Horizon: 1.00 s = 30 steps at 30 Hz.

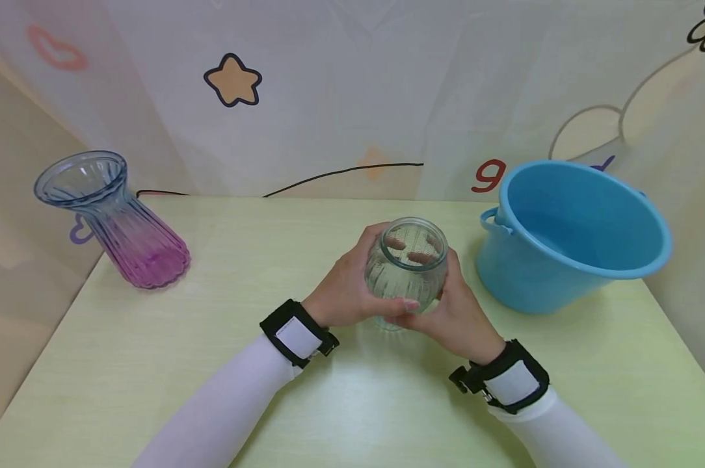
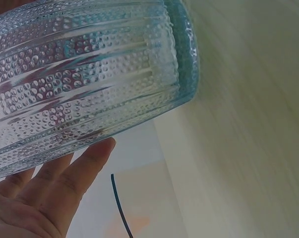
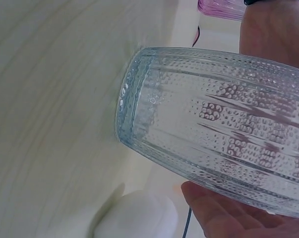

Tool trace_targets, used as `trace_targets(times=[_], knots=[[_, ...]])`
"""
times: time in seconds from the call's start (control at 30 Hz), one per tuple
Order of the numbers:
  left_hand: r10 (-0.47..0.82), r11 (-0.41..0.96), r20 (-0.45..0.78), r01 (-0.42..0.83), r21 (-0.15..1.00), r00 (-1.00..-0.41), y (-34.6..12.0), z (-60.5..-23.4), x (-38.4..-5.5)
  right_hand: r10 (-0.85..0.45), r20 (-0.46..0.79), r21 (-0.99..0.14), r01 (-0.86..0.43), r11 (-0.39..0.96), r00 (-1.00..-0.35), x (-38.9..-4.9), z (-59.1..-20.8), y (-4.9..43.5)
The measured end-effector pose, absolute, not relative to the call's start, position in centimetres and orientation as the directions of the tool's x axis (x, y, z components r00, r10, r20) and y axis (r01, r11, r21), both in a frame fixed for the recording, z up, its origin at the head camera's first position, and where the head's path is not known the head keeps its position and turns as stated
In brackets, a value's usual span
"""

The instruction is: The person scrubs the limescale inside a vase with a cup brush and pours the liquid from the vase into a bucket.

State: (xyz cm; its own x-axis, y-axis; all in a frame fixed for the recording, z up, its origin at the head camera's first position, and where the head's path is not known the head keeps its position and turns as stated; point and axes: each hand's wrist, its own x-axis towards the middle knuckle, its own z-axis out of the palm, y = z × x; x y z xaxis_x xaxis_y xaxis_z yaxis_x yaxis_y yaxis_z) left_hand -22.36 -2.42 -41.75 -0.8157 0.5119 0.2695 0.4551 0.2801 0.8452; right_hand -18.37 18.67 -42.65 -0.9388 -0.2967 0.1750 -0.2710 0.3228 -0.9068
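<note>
Both hands grip a clear glass vase with a round open mouth, ribs and a dimpled surface. My left hand wraps its left side, and my right hand holds the right side, with the thumbs meeting at the front. In the left wrist view, fingers of the left hand lie along the glass wall. The right wrist view has the vase large, its base close to the tabletop; I cannot tell whether it touches. Some fingers show only through the glass.
A ribbed glass vase, blue above and pink below, stands at the left on the pale table. To the right of the hands is a light blue bucket with its mouth upward. A printed cloth hangs behind the table.
</note>
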Motion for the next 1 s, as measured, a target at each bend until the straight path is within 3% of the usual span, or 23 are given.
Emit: trace_targets(times=[0.3,0.53,0.7,1.0], knots=[[0.539,0.285,0.248,0.451,0.846,-0.805,-2.3,-41.7,-22.5,-0.296,0.171,-0.908,-0.267,0.323,-0.94,-18.2,-43.0,19.1],[0.538,0.33,0.143,0.364,0.871,-0.831,-3.4,-42.7,-22.0,-0.296,0.142,-0.914,-0.24,0.328,-0.945,-18.2,-43.4,18.5],[0.581,0.353,0.031,0.287,0.89,-0.813,-4.0,-43.7,-21.5,-0.321,0.108,-0.92,-0.216,0.327,-0.941,-18.4,-43.5,18.4],[0.608,0.374,-0.009,0.276,0.886,-0.794,-3.6,-43.2,-21.6,-0.388,0.1,-0.936,-0.219,0.275,-0.916,-19.2,-44.1,18.9]])
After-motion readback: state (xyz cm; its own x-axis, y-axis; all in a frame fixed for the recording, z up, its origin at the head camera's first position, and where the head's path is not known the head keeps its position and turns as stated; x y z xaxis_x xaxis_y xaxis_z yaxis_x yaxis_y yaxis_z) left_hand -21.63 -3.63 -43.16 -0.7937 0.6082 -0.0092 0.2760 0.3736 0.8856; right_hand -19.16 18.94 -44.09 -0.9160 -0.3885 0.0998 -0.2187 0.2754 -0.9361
